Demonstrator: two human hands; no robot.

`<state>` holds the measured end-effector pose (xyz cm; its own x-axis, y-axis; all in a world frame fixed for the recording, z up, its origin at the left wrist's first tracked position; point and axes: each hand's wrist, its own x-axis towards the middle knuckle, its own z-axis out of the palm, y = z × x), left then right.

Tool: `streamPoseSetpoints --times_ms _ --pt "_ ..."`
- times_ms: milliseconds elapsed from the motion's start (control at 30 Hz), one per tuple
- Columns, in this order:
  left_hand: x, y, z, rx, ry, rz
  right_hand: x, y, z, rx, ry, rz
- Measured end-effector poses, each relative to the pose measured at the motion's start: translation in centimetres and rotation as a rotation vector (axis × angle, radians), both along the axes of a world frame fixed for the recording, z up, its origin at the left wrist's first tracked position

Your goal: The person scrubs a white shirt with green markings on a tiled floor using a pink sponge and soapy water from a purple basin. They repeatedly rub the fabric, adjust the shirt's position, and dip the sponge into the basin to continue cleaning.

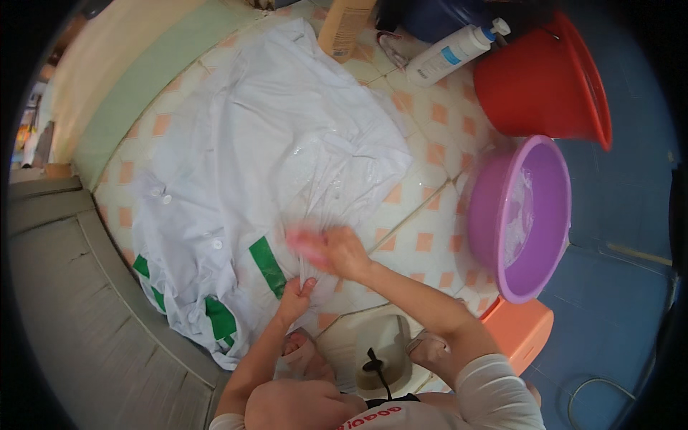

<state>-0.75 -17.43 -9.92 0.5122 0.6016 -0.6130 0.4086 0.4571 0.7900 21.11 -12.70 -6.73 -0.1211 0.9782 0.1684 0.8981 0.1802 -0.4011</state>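
Note:
A wet white garment point(274, 118) with white buttons and green patches point(267, 267) lies spread on the tiled floor. My left hand point(297, 295) grips a gathered fold of it near one green patch. Just above and to the right, my right hand point(344, 253) holds a pink object point(307, 244) against the cloth. That object is blurred, and I cannot tell whether it is a brush or something else.
A purple basin point(486, 215) with sudsy water stands at the right, below a red bucket point(532, 80). A white pump bottle point(449, 56) and a tan bottle point(345, 27) are at the top. An orange plastic container point(518, 330) and a squat toilet point(384, 344) are nearer my feet.

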Motion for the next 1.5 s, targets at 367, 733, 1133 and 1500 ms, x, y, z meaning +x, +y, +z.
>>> streamPoseSetpoints --times_ms 367,733,1133,1500 --pt "-0.4 -1.3 -0.5 0.097 -0.034 0.032 -1.1 -0.9 0.1 -0.272 0.07 0.071" --pt "1.5 -5.4 0.7 0.698 0.148 -0.591 13.3 5.4 7.8 -0.009 -0.226 -0.401" --pt "2.0 -6.8 4.4 0.756 0.079 -1.184 10.6 -2.4 0.7 -0.276 -0.079 -0.604" --pt "6.8 1.8 2.2 1.062 0.121 -0.57 -0.6 -4.2 2.7 -0.235 0.349 -0.32"
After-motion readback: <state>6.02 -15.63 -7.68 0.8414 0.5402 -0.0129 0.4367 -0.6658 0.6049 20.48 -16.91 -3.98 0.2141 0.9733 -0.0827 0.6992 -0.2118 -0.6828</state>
